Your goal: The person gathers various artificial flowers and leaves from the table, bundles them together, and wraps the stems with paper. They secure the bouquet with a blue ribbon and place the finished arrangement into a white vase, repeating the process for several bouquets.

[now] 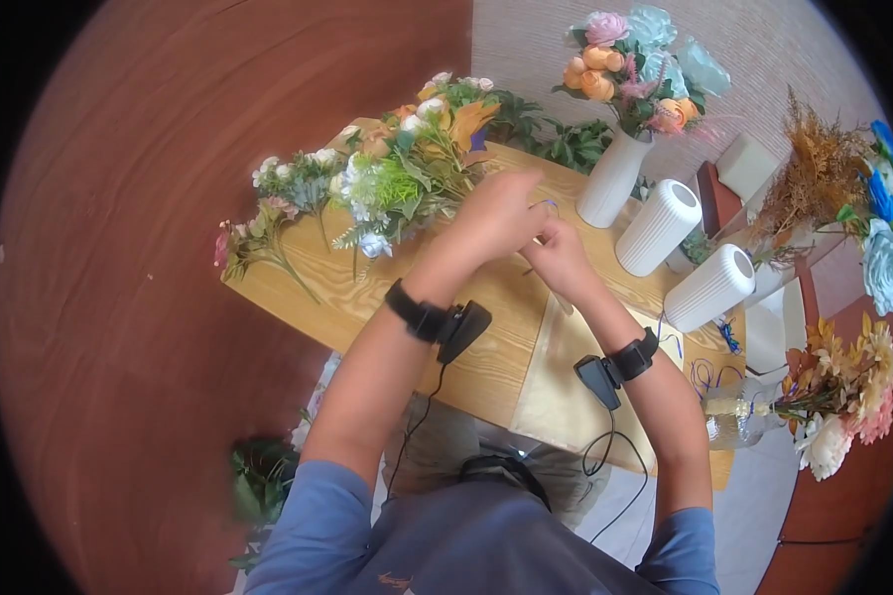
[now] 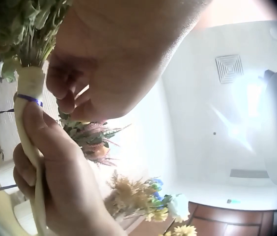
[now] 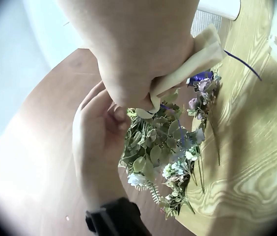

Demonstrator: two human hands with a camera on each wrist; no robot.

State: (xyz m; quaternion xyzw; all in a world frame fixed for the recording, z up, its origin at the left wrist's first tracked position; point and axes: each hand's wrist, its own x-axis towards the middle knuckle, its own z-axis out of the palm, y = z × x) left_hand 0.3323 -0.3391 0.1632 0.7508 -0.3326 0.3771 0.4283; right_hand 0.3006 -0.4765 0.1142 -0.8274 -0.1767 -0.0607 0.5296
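A bouquet of green leaves and mixed flowers (image 1: 392, 183) has its stems bound in a cream wrap (image 2: 30, 81) with a thin purple ribbon (image 2: 29, 99) around it. My right hand (image 1: 563, 260) grips the wrapped stems below the leaves, its thumb against the ribbon in the left wrist view. My left hand (image 1: 501, 213) is bent over beside the wrap, fingers curled (image 2: 69, 86); whether they pinch the ribbon is hidden. In the right wrist view, the left hand (image 3: 96, 142) is partly behind the right hand (image 3: 143, 54), and a ribbon end hangs over the leaves.
Loose flower sprays (image 1: 268, 233) lie on the table's left side. A white vase with flowers (image 1: 613, 178) and two ribbed white vases (image 1: 658, 228) (image 1: 709, 288) stand at the right. Nearby are a glass vase (image 1: 739, 421) with flowers and a cream sheet (image 1: 575, 382).
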